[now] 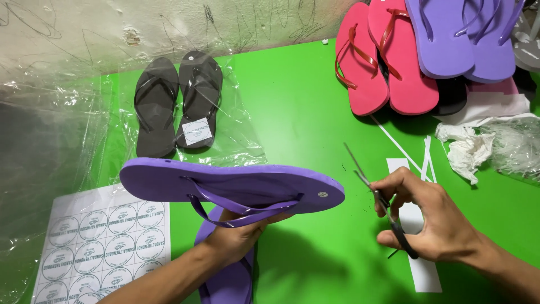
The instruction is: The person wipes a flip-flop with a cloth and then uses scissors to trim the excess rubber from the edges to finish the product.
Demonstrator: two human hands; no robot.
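Purple flip-flop [225, 183] was held up above the green table [298, 112], turned on its side with the sole toward the wall and the strap facing down and toward the person. Left hand [236, 236] gripped it from beneath, fingers closed around the purple strap [236, 211] near its middle; the toe end with the strap plug pointed to the right. Right hand [433, 217] sat just beside that toe end, not touching it, fingers closed through the handles of a pair of scissors [377, 197]. Scissor blades stood slightly parted, tips pointing up and left, near the toe end but apart from it. A second purple flip-flop [225, 281] lay flat on the table directly under the left hand. A sheet of round stickers [107, 242] lay left of the left forearm. A pair of black flip-flops [177, 104] inside a clear plastic bag lay at the far left of the table, with a label on one. Red flip-flops [382, 56] and more purple ones [461, 34] were stacked at the far right. White paper strips [413, 217] lay under the right hand, with crumpled plastic [489, 143] beyond it.
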